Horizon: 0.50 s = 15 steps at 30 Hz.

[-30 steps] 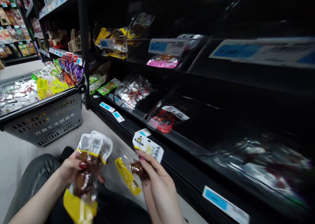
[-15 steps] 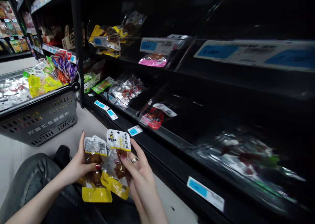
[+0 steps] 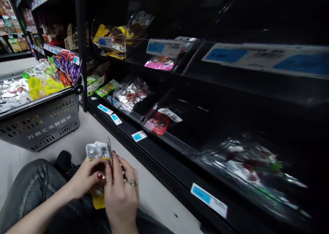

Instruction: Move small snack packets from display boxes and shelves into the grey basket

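Note:
Low in front of me, my left hand (image 3: 86, 179) is closed around snack packets (image 3: 97, 151) with a silver-white barcoded top and a yellow bottom edge. My right hand (image 3: 120, 189) is pressed up against them from the right, its back toward me and a ring on one finger. Its fingers are closed on another snack packet (image 3: 109, 150), seen nearly edge-on. The lower part of the packets is mostly hidden behind my hands. Both hands are over my lap, left of the shelf front.
A grey shopping basket (image 3: 53, 126) full of colourful packets stands on the floor at left. Dark shelving (image 3: 164, 158) runs along the right, with clear dividers and price labels. On it lie a red packet (image 3: 159, 121), silver packets (image 3: 132, 93) and yellow packets (image 3: 113, 33).
My right hand has moved left and turned its back toward me, bringing its packet against those in my left hand. The packets, spread side by side before, are now gathered together.

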Each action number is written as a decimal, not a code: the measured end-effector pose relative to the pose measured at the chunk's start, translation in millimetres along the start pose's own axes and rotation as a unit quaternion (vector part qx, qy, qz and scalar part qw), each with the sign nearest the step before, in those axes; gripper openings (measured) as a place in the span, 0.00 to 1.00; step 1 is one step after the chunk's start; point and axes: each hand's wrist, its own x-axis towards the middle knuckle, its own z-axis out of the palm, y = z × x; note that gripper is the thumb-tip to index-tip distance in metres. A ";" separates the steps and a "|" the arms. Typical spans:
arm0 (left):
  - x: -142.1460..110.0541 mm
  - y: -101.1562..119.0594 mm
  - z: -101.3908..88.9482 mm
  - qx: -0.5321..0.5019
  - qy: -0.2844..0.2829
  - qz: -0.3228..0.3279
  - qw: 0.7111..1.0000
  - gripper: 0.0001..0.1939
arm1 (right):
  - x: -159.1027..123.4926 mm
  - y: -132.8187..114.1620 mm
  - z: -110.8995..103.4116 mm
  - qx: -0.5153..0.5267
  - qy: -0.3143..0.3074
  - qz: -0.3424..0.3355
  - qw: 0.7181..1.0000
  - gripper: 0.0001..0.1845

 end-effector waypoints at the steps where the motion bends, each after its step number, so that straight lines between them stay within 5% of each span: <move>1: -0.2 -1.5 2.7 -0.025 -0.003 0.008 1.000 0.31 | -3.3 -4.3 3.4 0.010 -0.024 0.002 1.000 0.25; 5: 4.9 -7.6 8.2 -0.176 0.008 -0.065 0.982 0.30 | -2.4 -9.5 2.0 0.099 -0.168 0.052 0.979 0.27; 8: 8.8 -8.6 6.0 -0.283 0.031 -0.142 0.948 0.23 | 11.7 2.0 -10.6 0.251 -0.246 0.133 0.927 0.20; 11: 8.0 -4.7 1.0 -0.307 0.006 -0.153 0.939 0.19 | 25.3 19.9 -20.0 0.315 -0.192 0.291 0.883 0.11; 15: 5.4 1.7 -4.4 -0.297 -0.041 -0.149 0.942 0.17 | 32.1 32.4 -25.2 0.256 -0.087 0.386 0.882 0.11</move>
